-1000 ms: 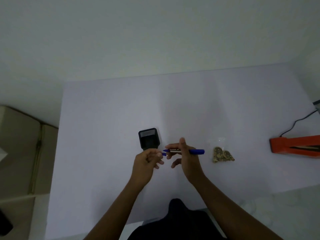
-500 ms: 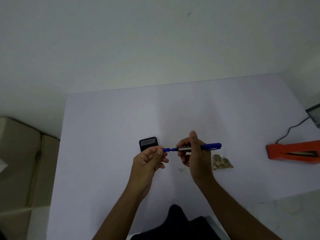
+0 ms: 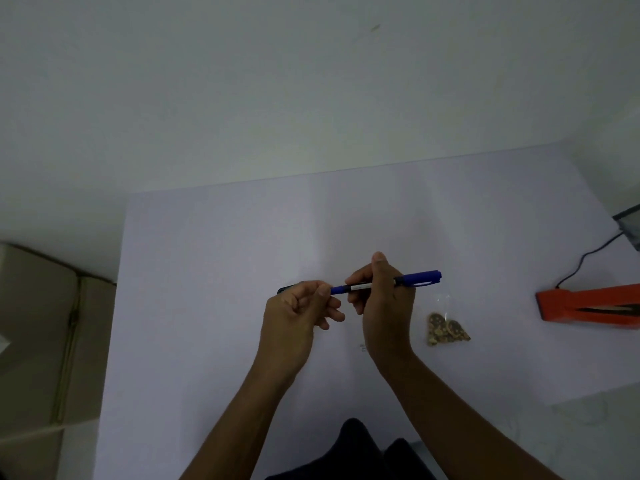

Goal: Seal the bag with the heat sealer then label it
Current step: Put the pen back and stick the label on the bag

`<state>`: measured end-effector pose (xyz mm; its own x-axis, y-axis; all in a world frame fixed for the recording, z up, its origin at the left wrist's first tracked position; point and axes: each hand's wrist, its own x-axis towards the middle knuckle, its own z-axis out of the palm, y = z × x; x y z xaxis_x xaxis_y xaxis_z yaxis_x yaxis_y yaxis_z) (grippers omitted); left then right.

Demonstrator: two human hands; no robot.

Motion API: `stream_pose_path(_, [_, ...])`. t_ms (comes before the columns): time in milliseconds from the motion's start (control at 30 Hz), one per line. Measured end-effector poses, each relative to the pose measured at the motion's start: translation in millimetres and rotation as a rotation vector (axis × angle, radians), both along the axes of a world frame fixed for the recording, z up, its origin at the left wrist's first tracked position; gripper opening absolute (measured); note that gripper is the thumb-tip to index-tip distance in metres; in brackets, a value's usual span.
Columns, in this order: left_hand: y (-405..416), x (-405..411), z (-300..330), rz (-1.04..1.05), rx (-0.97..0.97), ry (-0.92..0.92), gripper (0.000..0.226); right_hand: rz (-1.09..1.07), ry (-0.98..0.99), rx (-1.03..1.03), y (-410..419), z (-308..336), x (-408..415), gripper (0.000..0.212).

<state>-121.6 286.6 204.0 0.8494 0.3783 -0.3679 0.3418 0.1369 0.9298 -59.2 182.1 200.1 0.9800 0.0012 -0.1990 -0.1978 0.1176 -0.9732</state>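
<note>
A blue marker pen point(image 3: 417, 278) is held level above the white table point(image 3: 207, 271). My right hand point(image 3: 384, 299) grips its barrel. My left hand point(image 3: 298, 313) pinches the pen's left end with thumb and fingers. A small clear bag point(image 3: 445, 329) of brown pieces lies flat on the table just right of my right hand. The orange heat sealer point(image 3: 588, 304) sits at the right edge with its jaw slightly apart. A tiny white label point(image 3: 362, 347) lies on the table below my hands.
A black holder point(image 3: 284, 289) is almost hidden behind my left hand. A black cable point(image 3: 585, 261) runs from the sealer to a grey box point(image 3: 630, 225) at the right edge. A beige carton point(image 3: 38, 323) stands left of the table. A white wall rises behind.
Both hands have risen with the pen and shifted right. The pen has slid rightward away from the left hand's pinch. The black holder is now covered by my left hand.
</note>
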Motion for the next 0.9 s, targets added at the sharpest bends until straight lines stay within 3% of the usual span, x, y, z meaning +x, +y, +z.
stream_pose_path(300, [32.6,12.5,10.7,0.025,0.105,-0.035,0.026,0.111,-0.138,0.014,32.3,-2.9,11.2,0.051])
stream_pose_path(433, [62.6,16.0,-9.5,0.038,0.301,-0.006,0.025,0.321,-0.103,0.003,37.3,-30.3,18.6,0.048])
stream_pose_path(533, [93.0,12.2,-28.0,0.155,0.456,0.037,0.023,0.244,0.022,0.003,32.2,-64.6,26.8,0.050])
stream_pose_path(633, [109.8,2.8,-47.2,0.177,0.581,0.134,0.021,0.147,0.088,-0.219,22.5,-100.1,32.0,0.035])
stream_pose_path(767, [104.0,4.5,-81.7,0.061,0.606,0.282,0.021,0.278,0.143,-0.476,16.0,-136.7,26.4,0.025])
stream_pose_path(900, [94.5,11.3,-117.2,-0.104,0.727,0.360,0.020,0.394,0.209,-0.561,17.7,-156.7,18.8,0.021])
